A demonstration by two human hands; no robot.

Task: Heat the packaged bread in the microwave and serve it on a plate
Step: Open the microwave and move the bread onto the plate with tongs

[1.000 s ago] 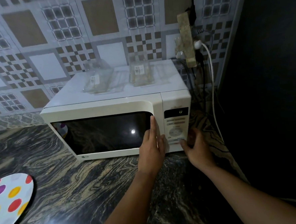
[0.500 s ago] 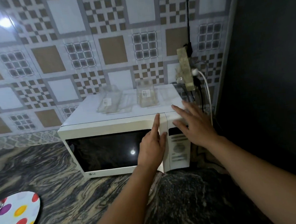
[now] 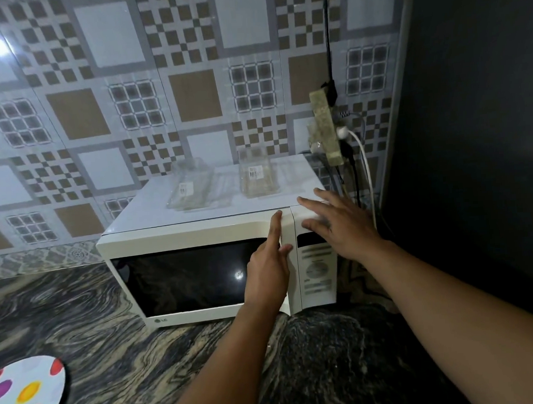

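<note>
A white microwave (image 3: 198, 231) stands on the dark marbled counter with its door closed. My left hand (image 3: 270, 267) lies flat on the door's right edge, index finger pointing up along the seam. My right hand (image 3: 338, 225) rests with straight, spread fingers on the top right corner above the control panel (image 3: 317, 270). Two clear plastic packages sit on the microwave's top, one on the left (image 3: 189, 189) and one on the right (image 3: 257, 174), each with a label. A white plate with coloured dots (image 3: 24, 394) lies at the counter's lower left.
A power strip (image 3: 326, 126) with plugs and cables hangs on the tiled wall right of the microwave. A dark wall (image 3: 473, 126) closes the right side. The marbled counter (image 3: 127, 351) stretches in front of the microwave.
My right hand rose from the lower buttons to the microwave's top right corner. My left hand stayed on the door edge. The view tilted upward.
</note>
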